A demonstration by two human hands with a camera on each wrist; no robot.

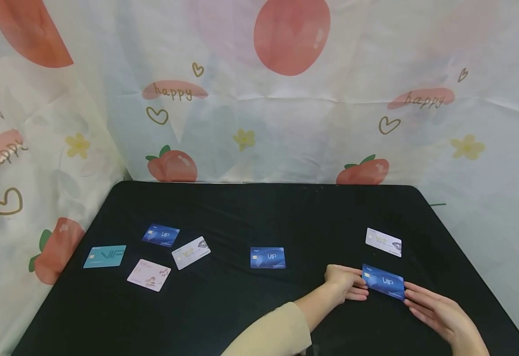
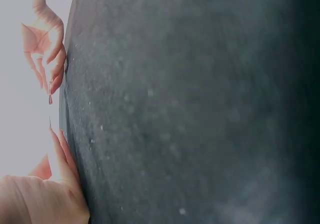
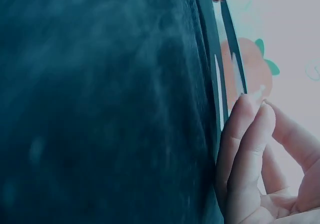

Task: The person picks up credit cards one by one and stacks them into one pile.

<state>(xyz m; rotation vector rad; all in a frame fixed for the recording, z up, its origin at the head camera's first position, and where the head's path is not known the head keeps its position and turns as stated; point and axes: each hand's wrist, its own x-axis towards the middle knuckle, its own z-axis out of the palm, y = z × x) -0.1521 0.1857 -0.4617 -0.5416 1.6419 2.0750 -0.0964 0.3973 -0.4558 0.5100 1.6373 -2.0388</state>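
A blue VIP card (image 1: 381,282) spans the space between my two hands at the right of the table. The left hand (image 1: 345,283) pinches its left edge, and the right hand (image 1: 439,309) pinches the opposite edge. Seen nearly edge-on in the right wrist view, the card (image 3: 233,46) is raised off the black surface, its near end at the right fingertips (image 3: 244,101). Both hands (image 2: 47,49) face each other in the left wrist view. Just beyond the held card lies a white VIP card (image 1: 384,242).
Another blue VIP card (image 1: 267,258) lies mid-table. To the left lie a teal card (image 1: 105,256), a blue card (image 1: 161,235), a white card (image 1: 191,252) and a pink card (image 1: 149,275). The black table (image 1: 241,316) borders a printed curtain (image 1: 286,138).
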